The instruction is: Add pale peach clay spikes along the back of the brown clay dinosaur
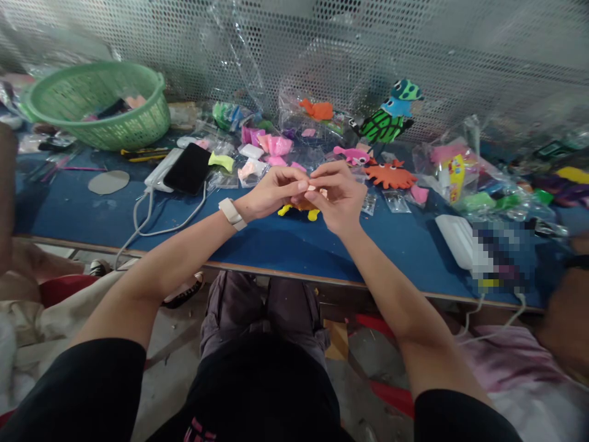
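Observation:
Both my hands meet above the blue table, fingertips together. My left hand (pixel 278 191) and my right hand (pixel 339 195) pinch a small pale piece (pixel 311 187) between thumbs and fingers. Under them shows a yellow and orange figure (pixel 313 215), mostly hidden by my hands. To the right of my hands lies an orange crab-like figure (pixel 391 175), with a pink figure (pixel 352 155) just behind it. Farther back a green and blue turtle-like figure (pixel 384 126) stands near the mesh. Pink clay pieces (pixel 278 145) in clear bags sit beyond my hands.
A green basket (pixel 159 116) stands at the back left. Nearer are a black phone (pixel 188 167), a white power bank (pixel 164 169) with a cable, and a grey disc (pixel 108 182). Another white device (pixel 454 240) lies at the right. People sit on both sides.

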`<state>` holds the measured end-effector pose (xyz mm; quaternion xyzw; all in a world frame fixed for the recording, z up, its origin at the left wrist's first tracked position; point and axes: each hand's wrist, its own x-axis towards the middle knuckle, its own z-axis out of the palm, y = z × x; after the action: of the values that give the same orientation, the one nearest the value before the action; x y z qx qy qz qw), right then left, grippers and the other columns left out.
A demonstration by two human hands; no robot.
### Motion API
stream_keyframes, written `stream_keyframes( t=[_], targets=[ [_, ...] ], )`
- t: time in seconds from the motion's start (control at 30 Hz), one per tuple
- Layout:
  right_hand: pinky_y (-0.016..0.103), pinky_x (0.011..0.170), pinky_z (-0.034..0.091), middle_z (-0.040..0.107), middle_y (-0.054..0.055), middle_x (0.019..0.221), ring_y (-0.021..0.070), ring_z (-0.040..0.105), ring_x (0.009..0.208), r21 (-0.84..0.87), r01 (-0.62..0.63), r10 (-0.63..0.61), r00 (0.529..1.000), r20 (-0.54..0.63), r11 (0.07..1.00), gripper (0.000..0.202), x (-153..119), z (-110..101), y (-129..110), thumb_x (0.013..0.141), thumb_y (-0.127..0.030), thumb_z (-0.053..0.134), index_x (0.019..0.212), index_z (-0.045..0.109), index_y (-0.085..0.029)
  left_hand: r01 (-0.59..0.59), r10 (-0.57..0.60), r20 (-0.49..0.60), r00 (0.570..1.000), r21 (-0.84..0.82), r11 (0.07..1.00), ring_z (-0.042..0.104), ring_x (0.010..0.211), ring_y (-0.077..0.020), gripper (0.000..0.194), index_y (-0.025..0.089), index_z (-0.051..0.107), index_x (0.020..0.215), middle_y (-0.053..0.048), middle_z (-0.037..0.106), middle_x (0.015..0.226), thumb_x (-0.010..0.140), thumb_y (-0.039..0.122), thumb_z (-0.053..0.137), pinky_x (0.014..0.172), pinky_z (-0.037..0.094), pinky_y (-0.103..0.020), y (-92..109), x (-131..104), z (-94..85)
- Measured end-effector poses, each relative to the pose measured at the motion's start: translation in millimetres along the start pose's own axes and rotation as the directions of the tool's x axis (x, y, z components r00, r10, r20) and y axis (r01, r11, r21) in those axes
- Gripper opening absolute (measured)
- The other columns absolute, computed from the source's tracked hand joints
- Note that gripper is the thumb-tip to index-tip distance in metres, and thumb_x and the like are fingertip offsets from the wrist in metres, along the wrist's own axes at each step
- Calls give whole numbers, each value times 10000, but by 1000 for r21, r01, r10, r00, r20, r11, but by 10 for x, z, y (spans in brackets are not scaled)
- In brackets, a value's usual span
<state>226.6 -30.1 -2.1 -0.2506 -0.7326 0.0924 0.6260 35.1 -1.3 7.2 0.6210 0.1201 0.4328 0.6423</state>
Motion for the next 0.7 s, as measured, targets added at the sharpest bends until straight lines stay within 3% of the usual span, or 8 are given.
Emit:
stream_keyframes(
  t=[0.13, 0.33, 0.47, 0.7],
  targets=[
    [475, 878, 712, 748, 31, 1094, 225, 774, 1021, -46, -33, 34, 999, 5, 998, 399, -9, 9, -13, 1015, -738, 781, 1051, 827, -343, 0, 0, -18, 1000, 12, 1000, 553, 595, -111, 563, 231, 808, 861, 12, 625, 689, 744, 736, 1028, 579, 475, -307, -3, -1, -13],
    [323, 663, 643, 723, 16, 1115, 185, 735, 969, 53, -48, 50, 998, -31, 997, 424, -13, 26, -4, 983, -715, 837, 1168, 772, -340, -19, 19, -16, 1000, -21, 1000, 574, 625, -103, 511, 252, 869, 909, 7, 646, 727, 725, 689, 1059, 598, 507, -285, 41, -8, 13],
    [318, 653, 637, 735, 19, 1083, 189, 745, 972, 73, -85, 86, 996, -13, 994, 453, -2, 23, 10, 941, -728, 872, 1106, 783, -316, -11, 12, -19, 1000, 3, 1000, 577, 618, -109, 527, 255, 863, 874, 11, 625, 692, 710, 718, 1053, 586, 513, -284, 44, -8, 16],
    [301, 665, 609, 751, -8, 985, 163, 734, 885, 149, -121, 119, 993, 22, 981, 448, 15, 8, 27, 925, -731, 892, 1080, 810, -319, -44, 44, -2, 999, -43, 998, 590, 602, -79, 461, 228, 869, 850, 12, 670, 695, 756, 637, 1061, 573, 496, -237, 18, 4, -7]
  ],
)
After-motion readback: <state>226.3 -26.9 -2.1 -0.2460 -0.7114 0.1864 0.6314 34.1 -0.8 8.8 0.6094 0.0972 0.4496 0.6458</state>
